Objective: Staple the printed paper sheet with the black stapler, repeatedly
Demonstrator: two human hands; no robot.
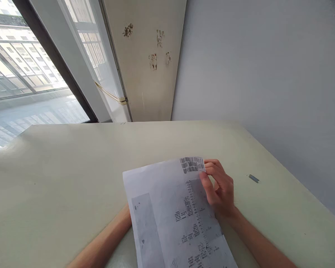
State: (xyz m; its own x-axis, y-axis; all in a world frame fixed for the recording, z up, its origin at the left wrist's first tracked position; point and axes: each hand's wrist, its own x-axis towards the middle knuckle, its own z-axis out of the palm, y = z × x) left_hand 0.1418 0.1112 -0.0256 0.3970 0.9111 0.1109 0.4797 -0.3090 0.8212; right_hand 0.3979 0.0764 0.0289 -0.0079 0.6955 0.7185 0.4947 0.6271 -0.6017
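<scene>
A printed white sheet of paper [167, 208], with blocks of dark text and grey shaded areas, is tilted over the near middle of the pale table. My right hand [219, 186] pinches its upper right edge, thumb on the printed face and fingers behind. The left forearm comes in from the lower left and passes behind the sheet's left edge. My left hand is hidden by the paper, so its fingers cannot be seen.
The pale table [72, 160] spreads around the sheet. A small grey strip [253, 178] lies to the right of my right hand. Beyond the table are a grey wall [254, 67], a stained beige panel [147, 85] and a window at the left.
</scene>
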